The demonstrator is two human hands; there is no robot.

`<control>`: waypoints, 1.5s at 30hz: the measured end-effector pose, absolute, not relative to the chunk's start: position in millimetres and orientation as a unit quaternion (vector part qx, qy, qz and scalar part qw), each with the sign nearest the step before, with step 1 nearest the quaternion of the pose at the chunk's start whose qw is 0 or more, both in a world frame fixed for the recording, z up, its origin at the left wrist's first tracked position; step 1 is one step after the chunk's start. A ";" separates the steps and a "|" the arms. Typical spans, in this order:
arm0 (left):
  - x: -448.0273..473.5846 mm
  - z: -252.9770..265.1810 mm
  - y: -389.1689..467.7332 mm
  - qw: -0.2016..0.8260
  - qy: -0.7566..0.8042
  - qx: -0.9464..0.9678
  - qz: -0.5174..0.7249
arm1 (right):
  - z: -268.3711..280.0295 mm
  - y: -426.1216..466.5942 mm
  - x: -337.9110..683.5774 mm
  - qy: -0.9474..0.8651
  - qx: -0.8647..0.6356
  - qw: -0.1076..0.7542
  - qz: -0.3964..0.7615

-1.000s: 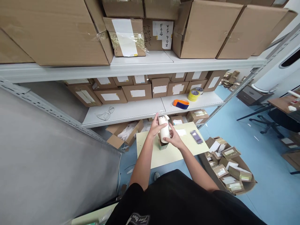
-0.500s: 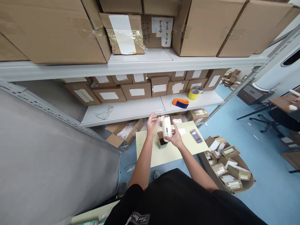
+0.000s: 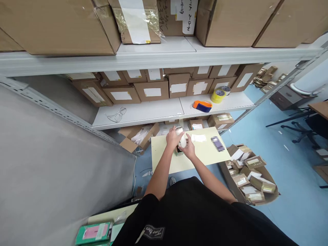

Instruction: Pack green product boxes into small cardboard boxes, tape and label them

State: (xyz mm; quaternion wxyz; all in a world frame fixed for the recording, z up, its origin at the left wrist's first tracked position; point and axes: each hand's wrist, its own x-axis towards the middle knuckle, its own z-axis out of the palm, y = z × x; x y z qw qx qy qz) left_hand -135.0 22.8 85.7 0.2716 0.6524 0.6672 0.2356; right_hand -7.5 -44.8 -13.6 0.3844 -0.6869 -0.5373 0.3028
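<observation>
A white can-shaped tumbler [image 3: 182, 140] with a silvery top stands nearly upright between my hands over the table. My left hand [image 3: 173, 137] is closed round its upper left side, fingers near the rim. On the lower right side, my right hand [image 3: 188, 147] grips it with thumb and fingers. Directly beneath is a small box [image 3: 179, 153] with a green lower edge, mostly covered by the tumbler and hands. Whether the tumbler's base is inside the box I cannot tell. The box sits on a pale yellow tabletop [image 3: 202, 155].
White paper [image 3: 198, 138] and a blurred purple item [image 3: 217, 144] lie on the tabletop. The shelf [image 3: 153, 111] ahead holds glasses [image 3: 117, 115], an orange-and-blue object [image 3: 202, 106] and yellow tape [image 3: 217, 96]. A large carton [image 3: 230, 186] of small boxes stands right.
The tumbler has come down towards the small box. My left hand, which had its fingers spread beside the tumbler, now closes round its top. The view has shifted slightly.
</observation>
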 end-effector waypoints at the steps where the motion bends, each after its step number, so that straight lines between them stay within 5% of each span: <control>1: -135.5 79.5 23.3 0.271 0.664 0.659 0.227 | -22.2 -44.8 -6.4 -0.540 -0.678 0.388 0.314; 15: -132.7 5.2 12.2 0.316 0.621 0.662 0.275 | -137.0 -34.7 31.4 -0.456 -0.733 0.342 0.372; 30: -132.8 13.7 -9.2 0.157 0.651 0.732 0.129 | -149.1 -27.2 27.1 -0.440 -0.734 0.329 0.400; 45: -130.4 -49.8 -5.7 0.284 0.625 0.707 0.170 | -143.5 -24.7 26.3 -0.481 -0.708 0.338 0.391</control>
